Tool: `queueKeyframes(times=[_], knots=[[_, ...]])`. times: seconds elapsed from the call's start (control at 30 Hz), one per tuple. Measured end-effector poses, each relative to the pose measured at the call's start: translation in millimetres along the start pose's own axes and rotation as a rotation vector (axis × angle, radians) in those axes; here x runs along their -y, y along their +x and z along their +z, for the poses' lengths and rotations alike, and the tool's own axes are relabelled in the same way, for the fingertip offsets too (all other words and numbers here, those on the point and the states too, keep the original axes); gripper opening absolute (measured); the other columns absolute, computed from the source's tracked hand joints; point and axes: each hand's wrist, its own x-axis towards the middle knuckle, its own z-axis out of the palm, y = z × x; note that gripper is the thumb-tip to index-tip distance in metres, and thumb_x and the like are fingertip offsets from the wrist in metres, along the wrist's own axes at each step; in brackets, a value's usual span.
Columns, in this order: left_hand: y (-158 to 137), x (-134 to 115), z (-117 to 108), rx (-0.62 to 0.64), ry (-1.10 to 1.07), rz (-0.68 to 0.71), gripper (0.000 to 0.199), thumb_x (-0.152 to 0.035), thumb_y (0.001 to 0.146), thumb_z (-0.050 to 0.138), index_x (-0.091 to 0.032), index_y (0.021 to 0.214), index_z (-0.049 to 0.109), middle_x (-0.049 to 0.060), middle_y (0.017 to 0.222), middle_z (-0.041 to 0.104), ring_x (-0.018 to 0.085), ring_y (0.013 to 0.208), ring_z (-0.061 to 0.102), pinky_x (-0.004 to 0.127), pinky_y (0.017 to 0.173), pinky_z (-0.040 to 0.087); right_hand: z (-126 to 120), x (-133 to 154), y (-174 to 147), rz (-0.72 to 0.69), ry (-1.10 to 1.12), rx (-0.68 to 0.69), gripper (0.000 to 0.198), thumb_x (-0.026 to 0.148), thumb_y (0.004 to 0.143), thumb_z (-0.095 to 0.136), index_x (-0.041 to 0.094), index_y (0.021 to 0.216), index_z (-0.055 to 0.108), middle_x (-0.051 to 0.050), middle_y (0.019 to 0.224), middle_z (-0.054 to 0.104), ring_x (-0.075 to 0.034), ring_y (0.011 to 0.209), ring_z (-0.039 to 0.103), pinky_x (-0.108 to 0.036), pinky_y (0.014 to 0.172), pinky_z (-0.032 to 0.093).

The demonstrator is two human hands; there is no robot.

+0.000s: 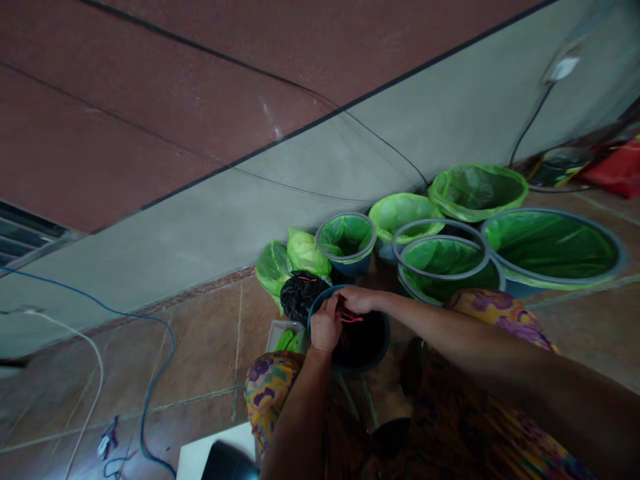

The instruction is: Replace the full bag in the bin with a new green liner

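Note:
Between my knees stands a dark bin [385, 343], its inside black and hard to make out. My left hand [326, 325] is closed over its left side, fingers bent inward. Reaching in from the right, my right hand [356, 299] meets it at the far rim, its fingers closed too. A thin red drawstring [353, 319] comes out from between the two hands and hangs over the dark opening. The fingertips are partly hidden. Against the bin's left side rests a bunched black plastic bag [301, 295].
Green plastic bags [306, 251] lie by the wall. Several bins with green liners stand to the right, including a small bin [346, 215] and a large bin [623, 257]. A clear tray [273, 335] holds green pieces. A blue cable [173, 347] crosses the tiles.

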Motion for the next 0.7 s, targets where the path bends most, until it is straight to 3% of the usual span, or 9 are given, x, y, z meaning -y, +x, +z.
queueKeyframes(times=[0.13, 0.27, 0.33, 0.5, 0.7], knots=[[-2, -2, -6, -0.105, -0.099, 0.006, 0.032, -0.017, 0.093, 0.046, -0.021, 0.121, 0.062, 0.008, 0.112, 0.067, 0.018, 0.102, 0.063, 0.028, 0.090, 0.050, 0, 3, -2, 0.082, 0.161, 0.047, 0.029, 0.003, 0.074, 0.050, 0.017, 0.091, 0.069, 0.002, 0.061, 0.063, -0.010, 0.049, 0.056, -0.018, 0.047, 0.039], [-2, -2, -11, -0.161, -0.108, 0.025, 0.026, -0.022, 0.096, 0.044, -0.019, 0.103, 0.068, 0.008, 0.101, 0.066, 0.016, 0.093, 0.063, 0.025, 0.084, 0.048, -3, 7, -6, 0.107, 0.160, 0.039, 0.023, 0.005, 0.075, 0.052, 0.017, 0.082, 0.070, 0.002, 0.060, 0.063, -0.010, 0.049, 0.057, -0.018, 0.046, 0.039], [-2, -2, -12, -0.158, -0.078, 0.004, 0.026, -0.025, 0.096, 0.045, -0.020, 0.100, 0.070, 0.007, 0.098, 0.066, 0.016, 0.091, 0.063, 0.023, 0.081, 0.047, -6, 11, -8, 0.116, 0.048, -0.014, 0.022, 0.007, 0.078, 0.053, 0.017, 0.082, 0.072, -0.001, 0.065, 0.066, -0.012, 0.055, 0.060, -0.020, 0.051, 0.042], [-1, -1, -11, -0.112, 0.009, -0.074, 0.028, -0.025, 0.095, 0.045, -0.021, 0.101, 0.072, 0.007, 0.099, 0.068, 0.017, 0.089, 0.064, 0.024, 0.076, 0.045, -10, 23, -14, 0.005, -0.440, -0.220, 0.029, 0.014, 0.087, 0.048, 0.019, 0.092, 0.076, -0.009, 0.099, 0.073, -0.022, 0.095, 0.067, -0.026, 0.078, 0.047], [1, 1, -9, -0.075, 0.042, -0.130, 0.028, -0.024, 0.094, 0.046, -0.022, 0.100, 0.073, 0.006, 0.098, 0.068, 0.016, 0.084, 0.063, 0.024, 0.073, 0.044, -13, 33, -15, 0.034, -0.529, -0.212, 0.029, 0.017, 0.088, 0.047, 0.015, 0.096, 0.075, -0.013, 0.109, 0.071, -0.024, 0.098, 0.067, -0.027, 0.080, 0.047]])
